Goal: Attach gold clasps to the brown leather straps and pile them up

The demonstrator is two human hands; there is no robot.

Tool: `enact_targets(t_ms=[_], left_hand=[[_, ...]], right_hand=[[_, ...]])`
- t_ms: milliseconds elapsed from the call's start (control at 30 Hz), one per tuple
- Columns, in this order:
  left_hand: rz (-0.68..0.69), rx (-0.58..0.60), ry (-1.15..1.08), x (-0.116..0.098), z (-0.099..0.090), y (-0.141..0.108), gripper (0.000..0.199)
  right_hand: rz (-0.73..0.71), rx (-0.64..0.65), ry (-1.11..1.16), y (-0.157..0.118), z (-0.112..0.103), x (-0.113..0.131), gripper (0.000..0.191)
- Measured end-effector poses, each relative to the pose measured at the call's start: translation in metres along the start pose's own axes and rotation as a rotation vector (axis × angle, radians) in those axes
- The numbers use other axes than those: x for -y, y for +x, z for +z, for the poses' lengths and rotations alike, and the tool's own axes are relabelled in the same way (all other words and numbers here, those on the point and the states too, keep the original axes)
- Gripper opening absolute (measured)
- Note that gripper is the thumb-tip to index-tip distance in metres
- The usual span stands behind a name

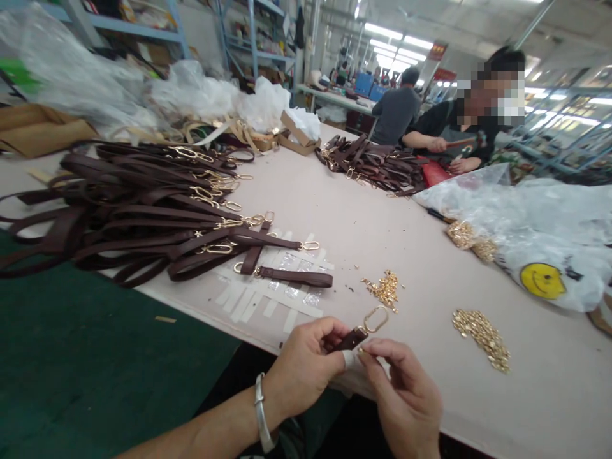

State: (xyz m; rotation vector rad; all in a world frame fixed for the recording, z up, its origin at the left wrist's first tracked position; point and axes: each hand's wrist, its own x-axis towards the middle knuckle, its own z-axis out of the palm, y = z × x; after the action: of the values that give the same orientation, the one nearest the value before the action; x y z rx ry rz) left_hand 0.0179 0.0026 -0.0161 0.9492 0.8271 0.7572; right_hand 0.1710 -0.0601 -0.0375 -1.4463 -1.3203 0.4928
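Note:
My left hand (310,360), with a silver bangle at the wrist, grips the end of a dark brown strap (351,340). A gold oval ring (376,319) sticks out from that strap end. Just right of it, my right hand (401,389) pinches a tiny gold piece (360,351) between thumb and forefinger, close to the left thumb, which has a pale wrap. Beyond the hands lie a pile of small gold pieces (386,290) and, farther right, a second gold pile (482,338). A short brown strap loop (296,276) rests on taped strips.
Many brown straps with gold clasps (143,217) cover the table's left side. Another strap heap (373,166) lies at the far side, near a person holding a hammer (461,142). Plastic bags (535,229) lie at right. The table edge (191,309) is near.

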Motion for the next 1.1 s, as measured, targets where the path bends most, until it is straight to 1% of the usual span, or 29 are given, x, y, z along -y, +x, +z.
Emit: enact_targets(t_ms=[67,200,300,433,567,667,733,867,933,1033,1100], left_hand=[[0.005,0.013,0.005,0.002,0.000,-0.002,0.013],[0.065,0.003,0.080,0.006,-0.002,-0.005,0.011],[0.163,-0.031,0.213,0.007,-0.004,-0.007,0.010],[0.293,-0.070,0.430,0.005,-0.005,-0.011,0.018],[0.349,-0.053,0.523,0.002,-0.004,-0.013,0.027],[0.395,-0.022,0.558,-0.001,-0.004,-0.014,0.030],[0.412,0.007,0.566,-0.003,-0.004,-0.014,0.026],[0.361,0.069,0.493,-0.003,-0.005,-0.011,0.012],[0.307,0.093,0.429,0.000,-0.005,-0.010,0.010],[0.265,0.086,0.388,0.003,-0.002,-0.010,0.013],[0.283,0.057,0.402,0.004,0.002,-0.012,0.011]], right_hand=[[-0.040,-0.003,-0.030,0.000,0.008,0.004,0.003],[-0.100,0.011,-0.134,0.002,0.006,0.008,0.003],[-0.148,0.023,-0.155,0.000,0.005,0.010,0.006],[-0.146,-0.003,-0.146,-0.003,0.005,0.010,0.005],[-0.053,-0.044,-0.112,-0.005,0.007,0.007,0.002],[0.073,-0.091,0.021,-0.005,0.010,0.011,0.010],[0.156,-0.140,0.128,-0.003,0.012,0.015,0.016],[0.240,-0.209,0.277,-0.002,0.010,0.016,0.028],[0.253,-0.199,0.336,-0.005,0.008,0.012,0.032],[0.270,-0.172,0.418,-0.013,0.006,0.005,0.032],[0.334,-0.208,0.467,-0.019,0.009,0.005,0.032]])
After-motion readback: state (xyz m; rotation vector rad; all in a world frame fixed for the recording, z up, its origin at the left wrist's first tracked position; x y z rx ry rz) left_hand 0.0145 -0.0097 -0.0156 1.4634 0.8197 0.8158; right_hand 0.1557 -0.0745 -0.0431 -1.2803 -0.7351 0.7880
